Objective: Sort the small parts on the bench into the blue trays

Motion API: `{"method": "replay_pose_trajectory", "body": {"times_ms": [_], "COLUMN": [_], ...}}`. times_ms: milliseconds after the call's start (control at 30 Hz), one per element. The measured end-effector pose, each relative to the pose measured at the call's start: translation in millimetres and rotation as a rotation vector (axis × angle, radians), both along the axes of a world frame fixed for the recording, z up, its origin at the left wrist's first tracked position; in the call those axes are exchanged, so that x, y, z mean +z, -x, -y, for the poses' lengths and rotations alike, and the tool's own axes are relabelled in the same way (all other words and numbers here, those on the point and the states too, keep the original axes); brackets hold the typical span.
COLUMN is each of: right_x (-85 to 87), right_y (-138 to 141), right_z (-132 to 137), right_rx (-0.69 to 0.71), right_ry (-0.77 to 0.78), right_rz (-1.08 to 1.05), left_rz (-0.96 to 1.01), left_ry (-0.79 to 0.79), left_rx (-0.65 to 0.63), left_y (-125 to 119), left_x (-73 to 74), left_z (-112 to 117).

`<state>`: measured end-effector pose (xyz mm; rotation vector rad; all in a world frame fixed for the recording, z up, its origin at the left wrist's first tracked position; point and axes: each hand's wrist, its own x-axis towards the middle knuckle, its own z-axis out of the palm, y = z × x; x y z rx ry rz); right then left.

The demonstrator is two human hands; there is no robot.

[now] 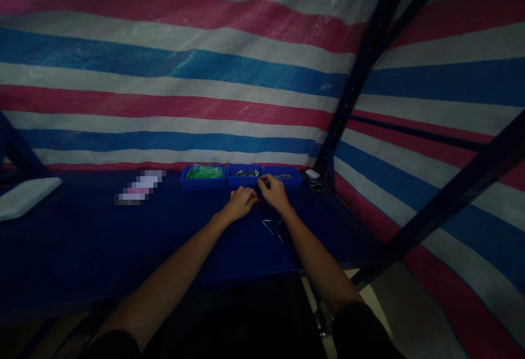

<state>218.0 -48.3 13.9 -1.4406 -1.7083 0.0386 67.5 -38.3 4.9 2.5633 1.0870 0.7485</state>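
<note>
My left hand is over the blue table, just in front of the middle bin, its fingers curled together. Close beside it, my right hand has thumb and fingers bent into a pinch at the front of the bins. Whatever the fingertips hold is too small and dark to make out. Small metal parts lie in the middle blue bin, and more metal pieces in the right blue bin. Several thin metal pieces rest on the table by my right forearm.
A blue bin with green plastic-wrapped contents stands at the left of the row. A dark object with a white case lies right of the bins. At far left is a white box-like object. Dark posts and striped sheeting enclose the table.
</note>
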Motion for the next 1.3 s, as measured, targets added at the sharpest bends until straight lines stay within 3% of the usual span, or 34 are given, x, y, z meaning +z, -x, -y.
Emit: {"method": "replay_pose_trajectory", "body": {"times_ms": [100, 200, 433, 533, 667, 733, 967, 1167, 1300], "right_x": [1.5, 1.7, 6.1, 13.8, 18.8, 16.0, 1.4, -0.4, -3.0], "right_y": [12.6, 19.4, 11.6, -7.0, -37.5, -45.5, -23.7, -2.3, 2.5], "right_z": [5.1, 8.0, 6.9, 3.5, 1.8, 1.8, -2.3, 0.8, 2.5], "right_rx": [0.188, 0.256, 0.207, -0.02, -0.49, -0.543, -0.215, 0.117, 0.242], "right_ry": [0.058, 0.073, 0.043, -0.001, 0.058, 0.136, 0.168, 0.178, 0.222], "right_rz": [0.056, 0.092, 0.132, 0.097, 0.037, 0.041, 0.043, 0.04, 0.065], "left_rz": [0.272, 0.508, 0.559, 0.425, 0.011, -0.134, -0.228, -0.093, 0.026], "left_ry": [0.041, 0.121, 0.181, 0.234, 0.117, 0.039, -0.009, 0.033, 0.074], "left_rx": [0.12, 0.17, 0.177, 0.162, -0.036, -0.113, -0.069, 0.212, 0.335], "left_y": [13.8, 21.4, 18.5, 13.1, 1.8, -4.5, -9.9, 7.9, 18.9], "left_x": [1.9, 2.3, 2.7, 3.7, 3.9, 4.0, 5.2, 8.2, 8.5], "left_z": [-13.8, -22.0, -17.5, -7.4, 15.5, 26.6, 31.9, 7.5, -6.1]}}
